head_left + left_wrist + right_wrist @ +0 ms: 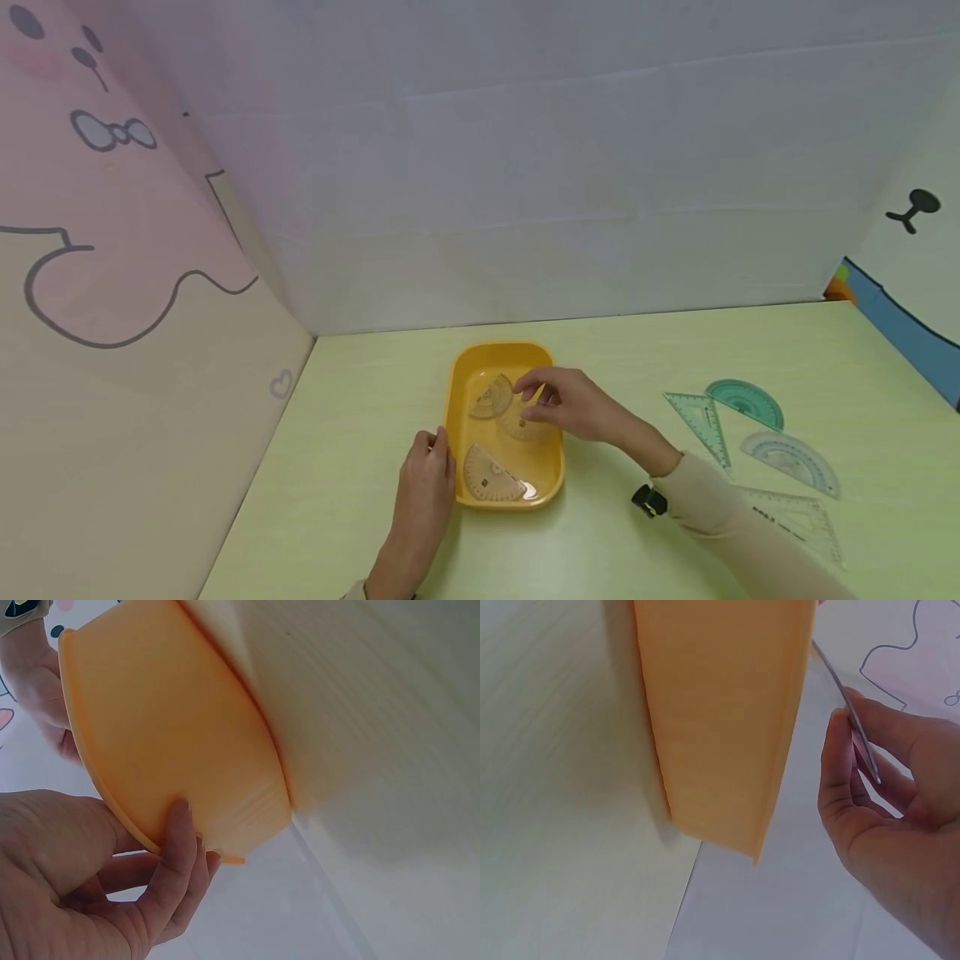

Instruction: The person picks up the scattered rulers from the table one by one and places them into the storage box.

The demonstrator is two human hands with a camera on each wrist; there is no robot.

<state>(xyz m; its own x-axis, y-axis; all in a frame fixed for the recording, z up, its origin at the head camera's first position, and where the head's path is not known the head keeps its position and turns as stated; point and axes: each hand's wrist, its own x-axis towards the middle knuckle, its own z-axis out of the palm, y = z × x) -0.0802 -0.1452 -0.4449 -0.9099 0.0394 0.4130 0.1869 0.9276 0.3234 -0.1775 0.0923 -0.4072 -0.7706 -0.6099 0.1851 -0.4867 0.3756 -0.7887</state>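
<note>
A yellow tray stands on the pale table. My left hand pinches its left rim, thumb at the inside edge and fingers against the outer wall. Over the tray's right half, my right hand holds a clear protractor between thumb and fingers. The right wrist view shows that protractor edge-on as a thin strip, above the rim. Two more clear protractors lie in the tray: a small one toward the back and a larger one at the front.
Right of the tray lie a green set square, a green protractor, a clear protractor and a clear set square, which the right sleeve partly covers. A white sheet closes off the table's back; a printed panel stands left.
</note>
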